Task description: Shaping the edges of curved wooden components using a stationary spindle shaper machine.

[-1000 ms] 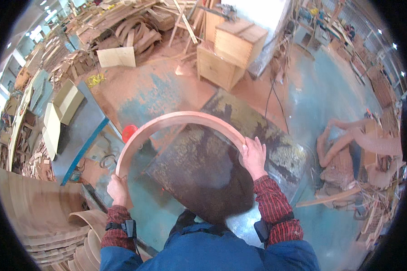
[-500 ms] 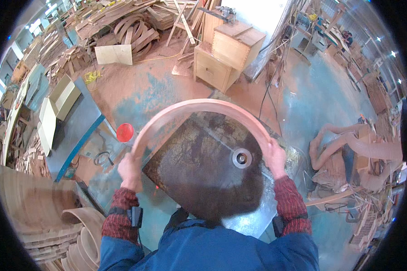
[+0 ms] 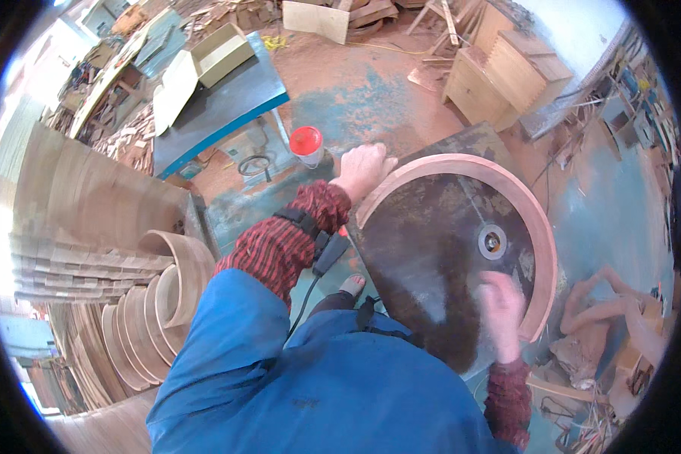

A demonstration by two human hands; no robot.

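Note:
A curved wooden piece, shaped like a half ring, lies over a dark, stained machine table. Inside its curve is a round metal collar with a spindle. My left hand is closed, its curled fingers against the outer edge of the curved piece near its left end; the fingertips are partly hidden. My right hand hovers over the table, inside the curve near the right end. Motion smears its fingers, so its hold cannot be made out.
A red-lidded container stands beyond my left forearm. Further left is a blue-edged table bearing an open box. Curved wooden parts are stacked at left. A wooden cabinet stands ahead; a dust hose lies right.
My view has turned left. The curved piece, held at both sides before, is now lower over the table around the spindle. My right hand has come off its side and moved inward.

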